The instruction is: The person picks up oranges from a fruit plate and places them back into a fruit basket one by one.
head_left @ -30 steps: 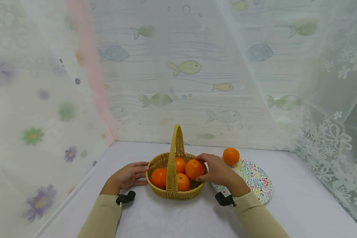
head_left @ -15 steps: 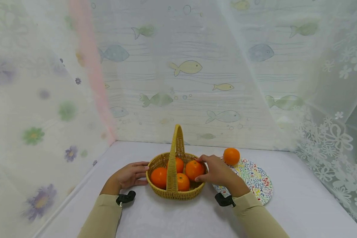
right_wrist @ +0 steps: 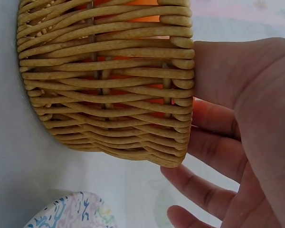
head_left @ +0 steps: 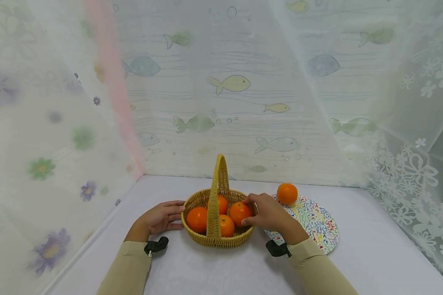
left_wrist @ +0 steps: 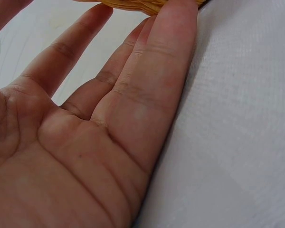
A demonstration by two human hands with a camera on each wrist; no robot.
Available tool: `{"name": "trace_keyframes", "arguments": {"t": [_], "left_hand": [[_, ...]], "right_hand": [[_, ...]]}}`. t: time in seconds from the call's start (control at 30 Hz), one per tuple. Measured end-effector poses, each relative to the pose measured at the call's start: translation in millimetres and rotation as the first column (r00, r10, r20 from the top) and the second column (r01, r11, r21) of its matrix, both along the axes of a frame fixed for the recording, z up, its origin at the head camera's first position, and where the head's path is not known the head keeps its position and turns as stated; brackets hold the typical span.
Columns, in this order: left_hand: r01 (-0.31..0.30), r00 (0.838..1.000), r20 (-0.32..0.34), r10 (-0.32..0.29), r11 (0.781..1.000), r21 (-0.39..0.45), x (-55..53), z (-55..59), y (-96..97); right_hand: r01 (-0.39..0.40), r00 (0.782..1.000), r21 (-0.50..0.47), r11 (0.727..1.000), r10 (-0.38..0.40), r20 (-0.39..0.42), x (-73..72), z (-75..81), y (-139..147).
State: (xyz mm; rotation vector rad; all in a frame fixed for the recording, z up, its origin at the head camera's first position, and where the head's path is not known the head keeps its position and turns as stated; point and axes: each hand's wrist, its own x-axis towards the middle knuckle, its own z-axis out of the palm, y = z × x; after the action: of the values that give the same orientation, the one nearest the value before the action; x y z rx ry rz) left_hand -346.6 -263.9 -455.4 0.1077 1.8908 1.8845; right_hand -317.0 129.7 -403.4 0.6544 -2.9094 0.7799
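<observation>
A yellow wicker basket (head_left: 225, 242) with a tall arched handle (head_left: 213, 213) stands between my hands with several oranges in it. My right hand (head_left: 271, 213) reaches over the right rim, its thumb and forefinger pinching an orange (head_left: 240, 214) low inside. In the right wrist view, thumb and fingers pass over the rim of the woven wall (right_wrist: 109, 71), orange showing through the gaps. On the opposite side my left hand (head_left: 164, 217) touches the basket with outstretched fingertips. The left wrist view shows its palm (left_wrist: 76, 156) facing the camera, fingers straight and spread.
A round plate (head_left: 321, 225) with a colourful squiggle pattern lies right of the basket, partly behind my right hand. One orange (head_left: 287, 194) sits at its far left edge. Fish-patterned curtains (head_left: 236, 123) rise behind the white tabletop (head_left: 192, 266).
My right hand has lowered its orange slightly deeper and leftward into the basket. The orange at the back has shifted a little left behind the handle. My left hand keeps its place.
</observation>
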Motion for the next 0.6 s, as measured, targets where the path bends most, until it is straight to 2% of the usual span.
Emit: {"name": "trace_keyframes", "arguments": {"t": [0.33,0.6], "left_hand": [[0.004,1.0,0.005,-0.004,1.0,0.0,0.6,0.5,0.7],[0.005,1.0,-0.014,-0.005,1.0,0.011,-0.6,-2.9,0.6]], "right_hand": [[0.006,1.0,0.001,1.0,-0.006,0.016,-0.2,0.6,-0.5],[-0.024,1.0,-0.062,0.998,0.025,0.018,-4.9,-0.3,7.8]]}}
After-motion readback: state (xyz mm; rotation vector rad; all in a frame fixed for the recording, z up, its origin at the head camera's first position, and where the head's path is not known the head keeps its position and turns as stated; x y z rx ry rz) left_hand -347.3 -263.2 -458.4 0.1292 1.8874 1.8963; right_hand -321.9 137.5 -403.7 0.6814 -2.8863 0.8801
